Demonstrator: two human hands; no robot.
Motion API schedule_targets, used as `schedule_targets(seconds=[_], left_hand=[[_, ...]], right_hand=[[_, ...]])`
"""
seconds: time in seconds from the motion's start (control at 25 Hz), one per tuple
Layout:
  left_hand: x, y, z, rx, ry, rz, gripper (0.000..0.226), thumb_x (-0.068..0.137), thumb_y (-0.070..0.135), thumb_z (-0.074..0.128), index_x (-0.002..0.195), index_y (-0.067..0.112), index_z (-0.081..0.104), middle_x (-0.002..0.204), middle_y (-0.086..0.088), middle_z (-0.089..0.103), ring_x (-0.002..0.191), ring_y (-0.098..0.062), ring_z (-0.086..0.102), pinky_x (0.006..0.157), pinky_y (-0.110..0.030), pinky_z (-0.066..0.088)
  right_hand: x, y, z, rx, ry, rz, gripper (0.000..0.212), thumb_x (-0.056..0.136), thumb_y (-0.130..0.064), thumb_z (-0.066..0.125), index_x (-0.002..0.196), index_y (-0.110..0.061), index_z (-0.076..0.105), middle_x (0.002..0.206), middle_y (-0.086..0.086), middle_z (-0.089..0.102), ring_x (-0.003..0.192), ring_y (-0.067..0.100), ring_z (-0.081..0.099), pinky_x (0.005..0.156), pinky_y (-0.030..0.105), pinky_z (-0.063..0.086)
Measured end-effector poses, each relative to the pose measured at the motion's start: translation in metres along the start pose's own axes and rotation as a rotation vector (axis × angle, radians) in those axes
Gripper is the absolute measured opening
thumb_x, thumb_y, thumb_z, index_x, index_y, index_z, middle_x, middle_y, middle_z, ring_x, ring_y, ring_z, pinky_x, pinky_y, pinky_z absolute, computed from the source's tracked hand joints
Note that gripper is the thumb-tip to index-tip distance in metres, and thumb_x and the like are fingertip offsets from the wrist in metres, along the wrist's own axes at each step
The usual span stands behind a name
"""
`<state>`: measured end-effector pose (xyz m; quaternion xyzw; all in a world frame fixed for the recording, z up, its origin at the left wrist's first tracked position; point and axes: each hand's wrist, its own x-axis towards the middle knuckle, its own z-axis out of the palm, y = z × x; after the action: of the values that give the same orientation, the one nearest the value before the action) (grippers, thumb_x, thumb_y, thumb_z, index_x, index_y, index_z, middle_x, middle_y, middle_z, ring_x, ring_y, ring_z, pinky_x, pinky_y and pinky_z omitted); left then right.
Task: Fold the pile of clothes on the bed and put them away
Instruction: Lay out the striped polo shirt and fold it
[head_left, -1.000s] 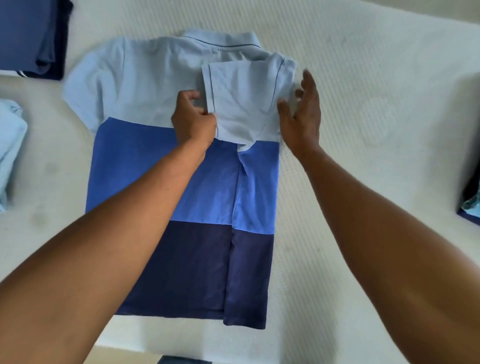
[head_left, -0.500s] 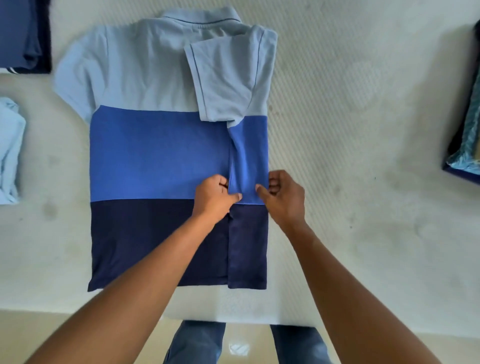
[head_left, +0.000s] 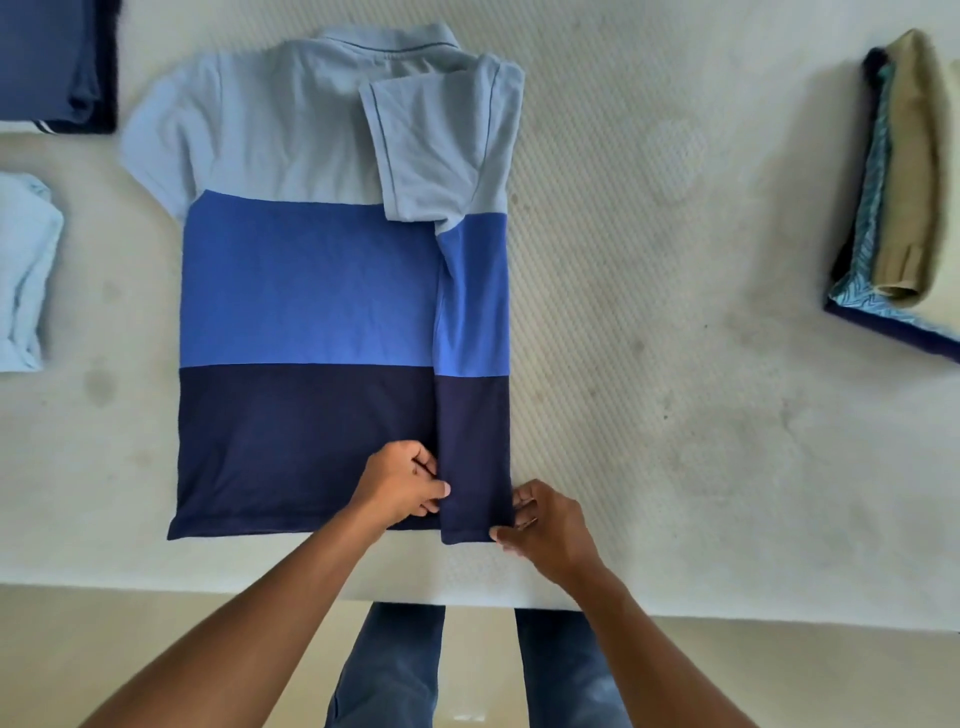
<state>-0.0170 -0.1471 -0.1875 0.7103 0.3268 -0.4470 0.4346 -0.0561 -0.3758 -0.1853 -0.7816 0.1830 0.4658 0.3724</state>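
Polo shirt (head_left: 311, 291) lies lengthwise, collar away from us, hem at the near edge of the bed (head_left: 675, 415); our left hand (head_left: 400, 491) and right hand (head_left: 548, 530) each pinch its folded strip there; the unfolded side lies nearer our left.

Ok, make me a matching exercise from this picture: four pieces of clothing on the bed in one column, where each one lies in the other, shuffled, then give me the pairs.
Things
1. striped polo shirt
2. tan garment
3. navy pile
4. pale blue garment

Places
A. top left corner of the view
B. flat in the middle of the bed, right side folded in
C. left edge, below the navy pile
D. on top of the stack at the right

Pairs: 1-B, 2-D, 3-A, 4-C
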Motion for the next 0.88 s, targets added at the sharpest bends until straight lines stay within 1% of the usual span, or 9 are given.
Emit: schedule_targets(seconds=[0.08,0.16,0.28,0.4,0.52,0.68,0.72,0.8,0.88], left_hand=[[0.001,0.006,-0.012,0.076,-0.059,-0.004,0.021,0.082,0.010,0.083,0.095,0.007,0.067,0.077,-0.005,0.077,0.068,-0.022,0.077,0.066,-0.036,0.064],[0.008,0.019,-0.030,0.122,-0.037,0.035,0.018,0.085,0.018,0.082,0.095,0.010,0.069,0.079,-0.003,0.078,0.069,-0.020,0.076,0.060,-0.031,0.061],[0.031,0.054,-0.067,0.090,0.122,0.115,0.013,0.089,0.022,0.077,0.093,0.012,0.068,0.084,-0.006,0.077,0.072,-0.021,0.076,0.066,-0.037,0.064],[0.068,0.100,-0.110,0.019,0.286,0.212,0.017,0.091,0.027,0.075,0.098,0.016,0.065,0.093,-0.010,0.076,0.081,-0.027,0.075,0.078,-0.044,0.064],[0.101,0.151,-0.154,0.016,0.480,0.316,0.038,0.090,0.030,0.073,0.122,0.017,0.058,0.108,-0.009,0.071,0.097,-0.030,0.070,0.085,-0.038,0.058],[0.134,0.231,-0.204,0.035,0.676,0.477,0.053,0.087,0.030,0.071,0.134,0.015,0.051,0.124,-0.008,0.067,0.112,-0.028,0.063,0.091,-0.034,0.050],[0.144,0.249,-0.212,0.012,0.660,0.485,0.058,0.086,0.034,0.072,0.137,0.015,0.050,0.127,-0.007,0.065,0.114,-0.027,0.063,0.093,-0.033,0.051],[0.160,0.274,-0.218,0.026,0.593,0.449,0.067,0.083,0.043,0.077,0.139,0.016,0.051,0.132,-0.005,0.064,0.117,-0.025,0.063,0.095,-0.037,0.055],[0.171,0.278,-0.216,0.101,0.602,0.403,0.055,0.082,0.043,0.078,0.128,0.017,0.062,0.126,-0.003,0.067,0.114,-0.022,0.065,0.088,-0.032,0.055]], right_hand=[[0.006,-0.014,-0.016,-0.125,0.054,-0.018,0.035,0.080,-0.048,0.084,0.098,-0.030,0.060,0.079,-0.010,0.073,0.074,0.006,0.072,0.074,0.032,0.060],[0.024,-0.042,-0.040,-0.229,0.207,-0.063,0.031,0.087,-0.051,0.075,0.102,-0.030,0.058,0.082,-0.012,0.071,0.083,0.013,0.071,0.075,0.030,0.053],[0.070,-0.098,-0.077,-0.325,0.331,-0.183,0.027,0.091,-0.038,0.069,0.113,-0.028,0.056,0.083,-0.013,0.067,0.091,0.022,0.071,0.075,0.029,0.043],[0.128,-0.160,-0.113,-0.384,0.389,-0.308,0.041,0.088,-0.034,0.069,0.126,-0.028,0.054,0.094,-0.009,0.069,0.097,0.022,0.069,0.081,0.030,0.046],[0.173,-0.223,-0.149,-0.414,0.415,-0.380,0.048,0.085,-0.032,0.067,0.131,-0.028,0.055,0.111,0.001,0.070,0.108,0.026,0.067,0.093,0.036,0.050],[0.213,-0.303,-0.181,-0.342,0.645,-0.550,0.040,0.088,-0.018,0.053,0.124,-0.025,0.068,0.113,0.008,0.070,0.110,0.029,0.066,0.089,0.036,0.051],[0.223,-0.320,-0.186,-0.330,0.650,-0.543,0.042,0.089,-0.018,0.050,0.126,-0.028,0.068,0.118,0.009,0.067,0.113,0.031,0.065,0.091,0.037,0.050],[0.242,-0.338,-0.193,-0.372,0.541,-0.478,0.050,0.090,-0.025,0.051,0.137,-0.038,0.059,0.128,0.012,0.059,0.122,0.037,0.059,0.103,0.044,0.048],[0.254,-0.337,-0.191,-0.459,0.430,-0.415,0.062,0.090,-0.035,0.058,0.148,-0.047,0.044,0.133,0.012,0.052,0.127,0.040,0.052,0.110,0.052,0.043]])
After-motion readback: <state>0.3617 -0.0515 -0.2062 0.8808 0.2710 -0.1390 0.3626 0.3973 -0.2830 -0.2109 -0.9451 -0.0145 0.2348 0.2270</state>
